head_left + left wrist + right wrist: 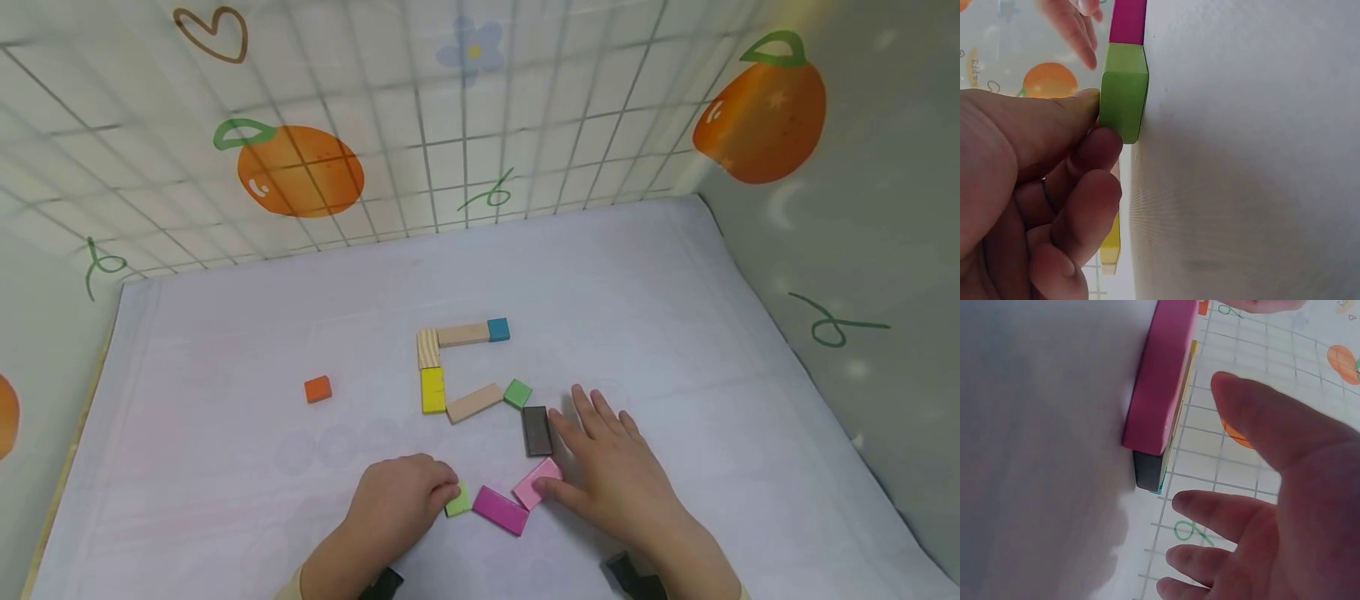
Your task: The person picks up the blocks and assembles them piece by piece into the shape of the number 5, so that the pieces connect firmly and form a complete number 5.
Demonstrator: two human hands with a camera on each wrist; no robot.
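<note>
My left hand (401, 500) pinches a light green block (458, 501) between thumb and forefinger; in the left wrist view that green block (1124, 100) lines up with a magenta block. The magenta block (501, 511) lies just right of it, one corner by a pink block (537, 483). My right hand (622, 467) is spread out with straight fingers, its thumb over the pink block's right end and its forefinger beside a black block (537, 431). In the right wrist view, its fingers (1210, 512) hold nothing. Whether the thumb presses the pink block is unclear.
A bent row continues from the black block: a green cube (517, 393), a plain wooden block (475, 403), a yellow block (432, 390), a striped wooden block (428, 348), another wooden block (463, 335) and a blue cube (498, 329). An orange block (318, 389) lies apart at left.
</note>
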